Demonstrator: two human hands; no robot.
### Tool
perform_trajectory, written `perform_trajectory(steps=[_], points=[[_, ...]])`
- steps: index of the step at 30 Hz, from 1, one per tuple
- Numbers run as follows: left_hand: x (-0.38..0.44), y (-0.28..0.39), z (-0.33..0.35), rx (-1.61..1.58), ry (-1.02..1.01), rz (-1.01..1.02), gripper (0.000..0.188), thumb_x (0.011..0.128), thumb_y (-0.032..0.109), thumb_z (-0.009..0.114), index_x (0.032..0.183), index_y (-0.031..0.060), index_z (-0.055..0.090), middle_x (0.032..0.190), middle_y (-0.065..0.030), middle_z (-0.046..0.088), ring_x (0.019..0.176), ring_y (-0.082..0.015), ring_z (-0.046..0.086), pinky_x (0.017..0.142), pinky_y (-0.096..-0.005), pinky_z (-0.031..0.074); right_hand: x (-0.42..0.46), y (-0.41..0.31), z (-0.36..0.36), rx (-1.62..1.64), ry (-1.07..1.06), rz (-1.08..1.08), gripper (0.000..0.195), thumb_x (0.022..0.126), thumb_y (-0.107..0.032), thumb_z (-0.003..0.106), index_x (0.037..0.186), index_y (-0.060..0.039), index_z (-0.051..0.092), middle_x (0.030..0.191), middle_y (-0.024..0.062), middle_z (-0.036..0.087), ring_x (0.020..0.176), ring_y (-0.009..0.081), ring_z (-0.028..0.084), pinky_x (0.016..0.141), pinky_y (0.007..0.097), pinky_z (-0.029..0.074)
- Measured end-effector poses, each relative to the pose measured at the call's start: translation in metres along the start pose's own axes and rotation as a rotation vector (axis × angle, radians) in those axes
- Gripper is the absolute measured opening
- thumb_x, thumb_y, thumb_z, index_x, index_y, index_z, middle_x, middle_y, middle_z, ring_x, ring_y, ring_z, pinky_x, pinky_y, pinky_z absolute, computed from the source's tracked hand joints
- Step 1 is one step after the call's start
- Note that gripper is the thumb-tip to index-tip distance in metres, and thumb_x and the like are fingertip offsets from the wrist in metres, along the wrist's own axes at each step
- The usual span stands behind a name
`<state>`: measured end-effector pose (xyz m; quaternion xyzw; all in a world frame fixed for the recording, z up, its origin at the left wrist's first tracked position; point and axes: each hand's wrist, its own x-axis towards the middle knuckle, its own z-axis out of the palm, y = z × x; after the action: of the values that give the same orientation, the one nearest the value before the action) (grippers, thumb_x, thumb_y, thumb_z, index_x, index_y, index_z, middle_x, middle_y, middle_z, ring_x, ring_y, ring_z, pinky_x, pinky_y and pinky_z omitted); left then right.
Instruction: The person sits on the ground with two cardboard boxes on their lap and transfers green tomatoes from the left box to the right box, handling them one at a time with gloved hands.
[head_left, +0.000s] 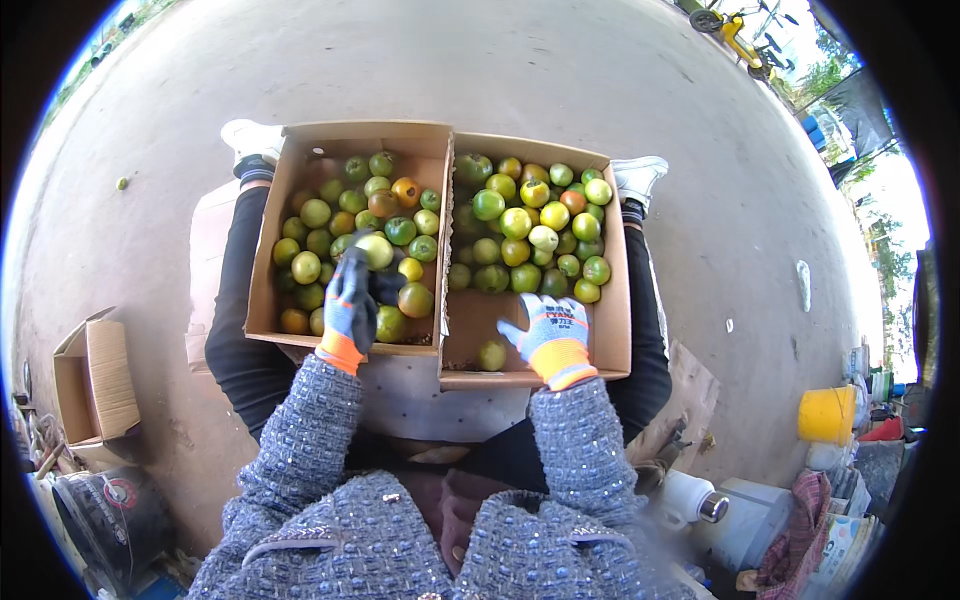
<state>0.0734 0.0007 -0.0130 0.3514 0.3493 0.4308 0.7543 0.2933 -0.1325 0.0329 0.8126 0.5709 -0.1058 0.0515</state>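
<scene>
Two open cardboard boxes stand side by side between my legs, the left box (259, 285) and the right box (616, 330), both holding many green, yellow and orange tomatoes. My left hand (355, 292), in a grey and orange work glove, is over the left box, its fingers around a pale green tomato (375, 251); part of the hand is blurred. My right hand (551, 330), gloved alike, reaches palm down into the near part of the right box, at the edge of the tomato pile (525, 277). Its fingertips are partly hidden. A single green tomato (492, 355) lies left of its wrist.
An empty-looking cardboard box (94, 379) lies on the floor at left, above a black bucket (112, 517). At right are a yellow bucket (825, 414), a white flask (690, 496) and a plastic bin (742, 521). One small tomato (121, 183) lies on the concrete.
</scene>
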Motion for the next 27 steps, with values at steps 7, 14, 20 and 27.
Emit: perform_trajectory(steps=[7, 14, 20, 27], points=[[-0.003, -0.001, 0.010, -0.078, -0.080, 0.412, 0.061, 0.097, 0.012, 0.048, 0.148, 0.0158, 0.017, 0.145, -0.0115, 0.035, 0.120, -0.0244, 0.050, 0.091, -0.0337, 0.045, 0.012, -0.010, 0.006, -0.163, -0.563, -0.154, 0.059, 0.077, -0.061, 0.056, 0.109, -0.0119, 0.064, 0.109, 0.0102, 0.066, 0.105, 0.0263, 0.060, 0.092, 0.0410, 0.038], [-0.011, -0.003, 0.011, 0.209, -0.372, 0.026, 0.049, 0.095, 0.016, 0.051, 0.140, 0.0046, 0.037, 0.124, -0.0090, 0.056, 0.104, -0.0168, 0.058, 0.085, -0.0269, 0.044, 0.014, -0.018, 0.017, -0.082, -0.491, -0.212, 0.056, 0.076, -0.057, 0.061, 0.108, -0.0114, 0.065, 0.106, 0.0115, 0.066, 0.103, 0.0291, 0.060, 0.092, 0.0400, 0.041], [-0.013, -0.005, 0.011, 0.296, -0.451, 0.024, 0.053, 0.092, 0.011, 0.055, 0.141, 0.0060, 0.037, 0.122, -0.0056, 0.055, 0.105, -0.0122, 0.054, 0.090, -0.0259, 0.041, 0.011, -0.006, 0.014, 0.319, -0.353, -0.016, 0.057, 0.075, -0.055, 0.065, 0.108, -0.0083, 0.065, 0.106, 0.0123, 0.067, 0.101, 0.0296, 0.061, 0.087, 0.0395, 0.046], [-0.022, 0.013, 0.028, 0.622, -0.559, 0.305, 0.075, 0.074, 0.008, 0.075, 0.140, 0.0073, 0.039, 0.122, -0.0061, 0.055, 0.101, -0.0129, 0.054, 0.089, -0.0283, 0.044, 0.006, -0.030, 0.017, 1.096, -0.011, 0.029, 0.039, 0.076, -0.030, 0.076, 0.099, -0.0006, 0.066, 0.087, 0.0084, 0.070, 0.078, 0.0132, 0.063, 0.073, 0.0270, 0.049]])
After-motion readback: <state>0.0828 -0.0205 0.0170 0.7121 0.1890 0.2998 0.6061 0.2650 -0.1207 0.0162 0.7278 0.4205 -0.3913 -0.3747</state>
